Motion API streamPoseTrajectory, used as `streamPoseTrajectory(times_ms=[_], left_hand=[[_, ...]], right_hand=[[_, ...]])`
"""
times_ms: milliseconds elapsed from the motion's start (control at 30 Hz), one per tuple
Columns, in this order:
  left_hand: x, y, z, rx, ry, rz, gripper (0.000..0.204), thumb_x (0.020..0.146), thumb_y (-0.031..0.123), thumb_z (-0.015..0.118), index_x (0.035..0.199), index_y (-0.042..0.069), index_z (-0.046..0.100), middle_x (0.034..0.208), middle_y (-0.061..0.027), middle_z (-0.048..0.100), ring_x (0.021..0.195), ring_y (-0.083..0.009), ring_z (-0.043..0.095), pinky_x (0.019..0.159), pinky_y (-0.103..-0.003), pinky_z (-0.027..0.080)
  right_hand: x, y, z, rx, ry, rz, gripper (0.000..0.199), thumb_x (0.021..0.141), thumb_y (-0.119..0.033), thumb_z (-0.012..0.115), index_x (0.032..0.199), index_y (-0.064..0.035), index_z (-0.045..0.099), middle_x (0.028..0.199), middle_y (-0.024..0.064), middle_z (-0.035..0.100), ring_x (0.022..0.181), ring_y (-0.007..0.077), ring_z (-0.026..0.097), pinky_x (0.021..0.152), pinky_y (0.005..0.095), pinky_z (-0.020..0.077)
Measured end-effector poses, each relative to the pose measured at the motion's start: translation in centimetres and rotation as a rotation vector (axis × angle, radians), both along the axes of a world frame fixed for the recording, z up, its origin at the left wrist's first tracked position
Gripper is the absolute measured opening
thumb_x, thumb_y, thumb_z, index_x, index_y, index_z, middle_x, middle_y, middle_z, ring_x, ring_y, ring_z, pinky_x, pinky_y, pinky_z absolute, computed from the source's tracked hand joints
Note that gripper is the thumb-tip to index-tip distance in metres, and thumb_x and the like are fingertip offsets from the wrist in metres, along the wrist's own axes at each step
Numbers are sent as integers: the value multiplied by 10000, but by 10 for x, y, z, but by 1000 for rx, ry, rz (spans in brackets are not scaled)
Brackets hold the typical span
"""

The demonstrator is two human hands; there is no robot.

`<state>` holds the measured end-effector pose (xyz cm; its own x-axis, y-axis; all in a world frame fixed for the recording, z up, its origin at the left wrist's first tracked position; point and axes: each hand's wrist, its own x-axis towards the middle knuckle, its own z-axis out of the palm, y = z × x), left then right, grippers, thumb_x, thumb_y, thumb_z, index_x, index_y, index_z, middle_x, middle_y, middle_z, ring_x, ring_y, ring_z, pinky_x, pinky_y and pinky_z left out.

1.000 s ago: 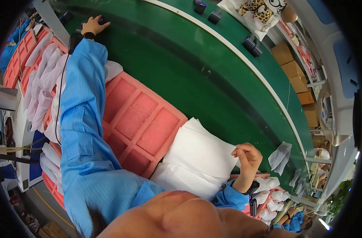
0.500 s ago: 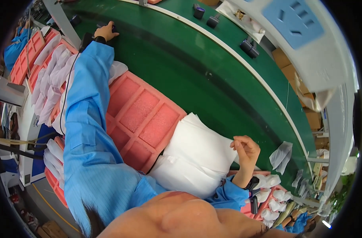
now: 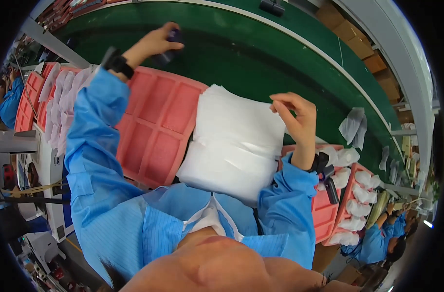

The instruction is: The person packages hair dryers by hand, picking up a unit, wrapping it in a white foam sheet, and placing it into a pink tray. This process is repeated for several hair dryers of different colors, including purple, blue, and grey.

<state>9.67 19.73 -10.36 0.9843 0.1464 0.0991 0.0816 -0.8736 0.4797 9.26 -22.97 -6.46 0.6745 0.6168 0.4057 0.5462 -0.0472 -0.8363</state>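
Note:
My left hand is closed round a dark purple-black cylindrical part, blurred by motion, and holds it over the green belt beyond the pink trays. Near the middle lies a stack of thin white packing sheets. At its far right corner is my right hand, thumb and forefinger pinched at the edge of the top sheet. Left of the stack sits a pink foam tray with bare rectangular compartments, touching or close to the sheets.
Pink trays with white-wrapped items stand at the right, and wrapped items lie at the left. A loose translucent wrapper rests on the green belt. Another dark part is beyond the white rail. Co-workers in blue sit at right.
My left hand has drawn back from the far left with the dark part, toward the tray. My right hand stays at the sheets' corner. The whole view has shifted.

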Motion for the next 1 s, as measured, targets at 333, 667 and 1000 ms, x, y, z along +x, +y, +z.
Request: streamPoseTrajectory(times_ms=[333,667,1000], left_hand=[[27,-159,-18,159,100,42,613,783,479,695,1262,182,455,1062,-128,646,1000,-317,632,821,-390,491],[-30,-271,15,-500,-307,-292,565,807,407,704,1213,84,480,961,-142,650,805,-311,629,665,-369,494],[-44,-305,-44,121,-3,-354,196,825,198,691,909,61,579,849,-92,610,691,-224,585,613,-314,463]], right_hand=[[5,5,-15,-30,-79,-151,272,800,-45,680,1065,1,640,937,96,652,803,167,639,650,246,506],[27,7,-31,-126,-437,-564,481,607,-101,772,1053,-36,603,1005,113,632,878,316,633,768,382,522],[23,-52,12,109,-168,-711,483,574,-127,770,1013,-28,593,922,90,652,804,176,625,739,302,499]])
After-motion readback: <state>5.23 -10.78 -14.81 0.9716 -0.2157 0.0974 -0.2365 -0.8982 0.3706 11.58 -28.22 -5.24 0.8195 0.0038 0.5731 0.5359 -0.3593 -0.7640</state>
